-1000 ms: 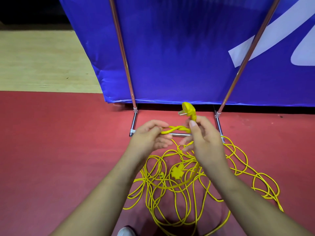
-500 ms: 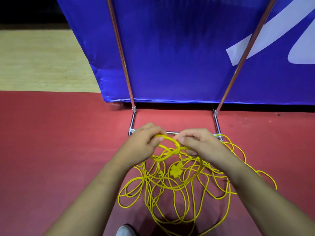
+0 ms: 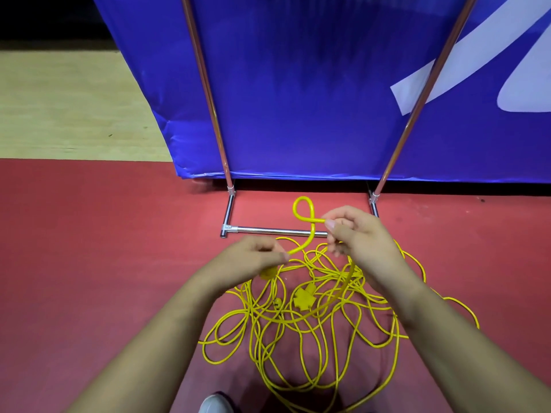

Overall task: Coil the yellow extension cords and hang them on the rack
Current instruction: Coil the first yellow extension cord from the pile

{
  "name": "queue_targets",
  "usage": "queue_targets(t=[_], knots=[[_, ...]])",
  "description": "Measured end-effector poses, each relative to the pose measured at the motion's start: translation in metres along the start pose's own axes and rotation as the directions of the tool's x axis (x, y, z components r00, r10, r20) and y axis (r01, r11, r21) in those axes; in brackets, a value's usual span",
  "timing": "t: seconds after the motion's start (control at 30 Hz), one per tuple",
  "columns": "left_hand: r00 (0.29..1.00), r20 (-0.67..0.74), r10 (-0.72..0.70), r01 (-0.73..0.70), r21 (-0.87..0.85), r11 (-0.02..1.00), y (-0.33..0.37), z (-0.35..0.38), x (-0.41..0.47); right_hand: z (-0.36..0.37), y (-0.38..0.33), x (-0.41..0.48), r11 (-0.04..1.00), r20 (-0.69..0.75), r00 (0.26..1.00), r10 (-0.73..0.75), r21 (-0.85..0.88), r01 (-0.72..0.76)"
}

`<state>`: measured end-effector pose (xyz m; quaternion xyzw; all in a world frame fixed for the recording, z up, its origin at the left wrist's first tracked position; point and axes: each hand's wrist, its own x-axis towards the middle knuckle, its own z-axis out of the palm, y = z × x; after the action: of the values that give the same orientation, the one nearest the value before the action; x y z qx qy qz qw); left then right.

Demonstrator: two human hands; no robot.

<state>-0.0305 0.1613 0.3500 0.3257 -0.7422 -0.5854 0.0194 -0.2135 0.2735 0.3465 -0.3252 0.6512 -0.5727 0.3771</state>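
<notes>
Beyond both grips: rack (image 3: pixel 280 231). Below grips, on floor (image 3: pixel 104 263): tangled yellow cords (image 3: pixel 303 299), mostly uncoiled. Left grip (image 3: pixel 253 260): curled round cord end. Right grip (image 3: pixel 354 234): pinching cord. Between grips: small tight loop (image 3: pixel 303 198). Better to widen it, lay even turns, no twisting.

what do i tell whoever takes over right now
Hands: the left hand grips one yellow cord near its end; the right hand pinches the same cord where a small loop crosses itself.
Things: the other cords lie in a tangled pile on the red floor, in front of the rack.
Done: one small loop begun; nothing hangs on the rack parts in view.
Left: coil every cord, then hang them.
</notes>
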Motion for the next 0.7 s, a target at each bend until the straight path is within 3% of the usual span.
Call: queue_targets(t=[0.1, 0.23, 0.33, 0.43, 0.5, 0.57, 0.63, 0.7], knots=[[0.988, 0.157, 0.012, 0.046, -0.361, 0.931, 0.006, 0.014, -0.001, 0.009, -0.007, -0.004, 0.982, 0.111, 0.994, -0.009, 0.187, -0.012], [0.976, 0.214, 0.043, 0.071, -0.5, 0.863, 0.012, 0.015, -0.004, 0.009, -0.012, -0.006, 0.967, 0.119, 0.992, -0.032, 0.255, 0.001], [0.99, 0.136, -0.03, 0.097, -0.519, 0.849, 0.005, 0.003, 0.0, 0.006, -0.01, -0.006, 0.958, 0.127, 0.992, 0.011, 0.284, -0.047], [0.971, -0.132, -0.2, 0.116, -0.468, 0.876, -0.004, -0.011, 0.005, 0.002, -0.007, -0.002, 0.95, 0.139, 0.987, 0.076, 0.292, -0.115], [0.914, -0.354, -0.197, 0.027, -0.432, 0.902, -0.011, -0.023, 0.006, -0.005, -0.003, 0.002, 0.96, 0.074, 0.985, 0.158, 0.222, -0.171], [0.865, -0.483, -0.134, -0.071, -0.382, 0.921, -0.014, -0.03, 0.005, -0.012, 0.003, 0.004, 0.983, -0.013, 0.983, 0.182, -0.002, -0.182], [0.861, -0.507, -0.048, -0.093, -0.249, 0.964, -0.011, -0.033, 0.001, -0.014, 0.005, 0.002, 0.964, -0.011, 0.994, 0.112, -0.243, -0.111], [0.889, -0.457, -0.006, -0.057, -0.123, 0.991, -0.01, -0.031, 0.0, -0.009, -0.001, -0.002, 0.949, 0.081, 0.997, 0.011, -0.314, 0.015]])
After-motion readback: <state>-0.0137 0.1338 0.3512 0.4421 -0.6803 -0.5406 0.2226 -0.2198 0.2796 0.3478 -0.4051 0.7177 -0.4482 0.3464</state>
